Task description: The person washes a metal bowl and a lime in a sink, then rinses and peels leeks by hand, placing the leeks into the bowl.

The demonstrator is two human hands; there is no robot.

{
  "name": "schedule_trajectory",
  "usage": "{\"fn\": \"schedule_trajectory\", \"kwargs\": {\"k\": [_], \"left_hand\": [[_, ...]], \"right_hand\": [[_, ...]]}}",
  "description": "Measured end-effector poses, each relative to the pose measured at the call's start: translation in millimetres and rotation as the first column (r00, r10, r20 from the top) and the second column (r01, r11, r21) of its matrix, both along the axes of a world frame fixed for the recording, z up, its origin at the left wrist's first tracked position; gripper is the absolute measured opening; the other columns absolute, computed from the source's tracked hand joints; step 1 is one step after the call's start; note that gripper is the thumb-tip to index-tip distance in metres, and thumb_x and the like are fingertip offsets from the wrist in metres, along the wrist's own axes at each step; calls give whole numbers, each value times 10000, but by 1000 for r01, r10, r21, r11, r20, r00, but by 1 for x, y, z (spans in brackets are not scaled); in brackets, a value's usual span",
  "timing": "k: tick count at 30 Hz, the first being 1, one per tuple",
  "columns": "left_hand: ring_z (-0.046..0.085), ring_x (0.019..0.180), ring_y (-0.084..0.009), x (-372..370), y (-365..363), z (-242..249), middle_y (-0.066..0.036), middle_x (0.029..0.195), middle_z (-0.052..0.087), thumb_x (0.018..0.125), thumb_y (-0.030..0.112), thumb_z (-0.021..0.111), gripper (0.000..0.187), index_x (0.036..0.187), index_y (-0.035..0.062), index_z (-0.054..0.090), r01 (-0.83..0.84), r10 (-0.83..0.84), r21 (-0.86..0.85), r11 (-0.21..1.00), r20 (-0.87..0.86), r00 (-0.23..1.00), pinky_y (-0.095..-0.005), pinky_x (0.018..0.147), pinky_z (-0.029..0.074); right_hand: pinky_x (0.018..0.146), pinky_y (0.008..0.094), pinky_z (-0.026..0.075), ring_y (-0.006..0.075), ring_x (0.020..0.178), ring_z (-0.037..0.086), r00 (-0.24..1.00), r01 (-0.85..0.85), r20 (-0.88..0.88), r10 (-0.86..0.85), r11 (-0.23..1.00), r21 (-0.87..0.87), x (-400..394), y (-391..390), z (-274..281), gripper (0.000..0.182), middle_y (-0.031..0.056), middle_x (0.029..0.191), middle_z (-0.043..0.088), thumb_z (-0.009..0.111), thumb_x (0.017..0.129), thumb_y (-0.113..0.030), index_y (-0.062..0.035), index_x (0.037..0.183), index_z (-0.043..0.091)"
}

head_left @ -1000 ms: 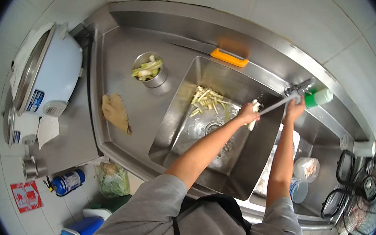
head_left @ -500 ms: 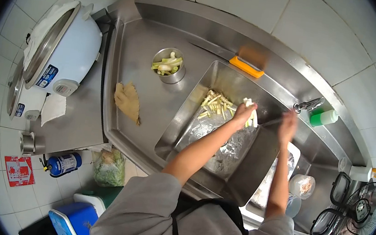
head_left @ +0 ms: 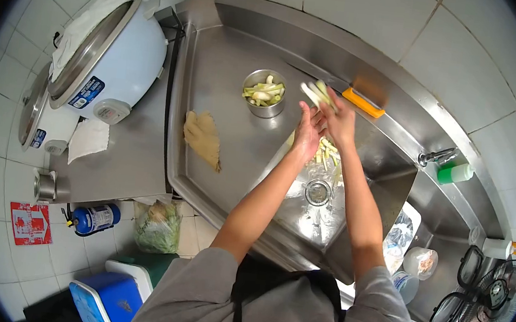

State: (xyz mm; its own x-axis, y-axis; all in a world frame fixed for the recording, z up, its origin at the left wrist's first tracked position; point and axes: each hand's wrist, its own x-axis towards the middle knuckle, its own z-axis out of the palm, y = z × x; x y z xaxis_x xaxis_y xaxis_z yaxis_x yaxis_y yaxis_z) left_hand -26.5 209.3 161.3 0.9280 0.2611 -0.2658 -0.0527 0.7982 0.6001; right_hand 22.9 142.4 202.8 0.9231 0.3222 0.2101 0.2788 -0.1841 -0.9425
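The person is standing at a steel sink (head_left: 351, 230) and is holding both hands together over its far left corner. The left hand (head_left: 307, 131) and the right hand (head_left: 338, 120) are touching each other, and the fingers of both are closing around a small bundle of pale green vegetable stalks (head_left: 315, 94). The ends of the stalks are sticking out above the fingers, toward the back wall.

Just to the left of the bundle, a small metal bowl (head_left: 264, 102) is standing on the counter (head_left: 230, 70), and it is holding more cut stalks. Below the hands, a loose pile of cut pieces (head_left: 329, 156) is lying on the sink bottom, near the round drain (head_left: 317, 192). A brown cloth (head_left: 202, 137) is lying on the counter left of the sink. An orange-handled knife (head_left: 362, 102) is resting on the ledge behind the hands. The tap (head_left: 436, 156) and a green bottle (head_left: 455, 173) are standing well apart, at the right. A white rice cooker (head_left: 106, 57) is sitting at the far left.
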Motion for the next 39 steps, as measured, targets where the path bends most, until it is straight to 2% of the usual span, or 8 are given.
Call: {"fn": "schedule_trajectory", "kwargs": {"k": [6, 14, 15, 17, 22, 26, 31, 39], "left_hand": [[489, 914, -140, -30, 22, -41, -33, 1005, 517, 848, 393, 411, 410, 1097, 68, 420, 100, -72, 137, 986, -193, 979, -314, 793, 365], [473, 982, -149, -46, 41, -78, -54, 1066, 489, 821, 357, 479, 460, 1170, 75, 374, 412, -318, 216, 885, -368, 874, -306, 816, 361], [470, 980, -145, -44, 42, -75, -48, 1056, 496, 817, 356, 488, 464, 1172, 80, 373, 449, -345, 243, 860, -373, 861, -300, 811, 362], [472, 961, -135, -39, 43, -68, -37, 1039, 505, 805, 333, 510, 444, 1154, 82, 400, 488, -371, 261, 833, -392, 842, -283, 790, 365], [487, 953, -142, -29, 25, -96, -51, 1041, 525, 812, 228, 500, 342, 1116, 81, 445, 565, -353, 352, 747, -510, 784, -271, 798, 374], [496, 875, -120, -25, 4, -174, -24, 971, 551, 810, 260, 512, 309, 1060, 80, 490, 637, -367, 345, 690, -591, 718, -270, 719, 402], [495, 853, -119, -42, -10, -275, -12, 947, 550, 811, 278, 500, 304, 1045, 84, 486, 747, -316, 333, 576, -751, 579, -285, 658, 408], [461, 959, -170, -74, -8, -333, -52, 1080, 492, 787, 228, 501, 378, 1134, 100, 427, 749, -77, 326, 577, -891, 447, -365, 737, 401]], "right_hand": [[717, 322, 434, 224, 863, 505, 726, -77, 569, 388, 867, -492, 22, 114, 5, 313, 94, 847, 552, 578, 650, -60, -92, 962, 590], [833, 372, 374, 267, 1003, 406, 590, -282, -108, 800, 79, -956, 25, 185, 29, 254, 42, 1026, 524, 481, 729, -117, -107, 968, 568], [833, 372, 374, 267, 1003, 406, 607, -290, -115, 786, 84, -953, 30, 178, 25, 254, 42, 1026, 524, 481, 729, -117, -107, 968, 568], [833, 372, 372, 248, 996, 440, 720, -454, 232, 654, 697, -554, 43, 156, 15, 275, 72, 1010, 532, 425, 745, -94, -86, 985, 558], [720, 298, 421, 176, 772, 547, 906, -416, -4, 423, 888, -198, 69, 12, 5, 248, 95, 868, 582, 407, 809, -173, -61, 963, 564], [608, 232, 437, 84, 682, 534, 857, -374, -486, 174, 858, -352, 80, -86, -158, 203, 37, 744, 603, 487, 757, -106, -39, 918, 593], [740, 355, 436, 293, 828, 552, 935, -353, -304, 182, 565, -746, 52, -84, -382, 252, 171, 876, 582, 519, 720, -170, -51, 936, 577], [769, 433, 407, 387, 893, 474, 859, 52, -344, -380, 733, -678, 1, -7, -429, 513, 221, 1024, 444, 587, 683, -160, 6, 1109, 354]]}}
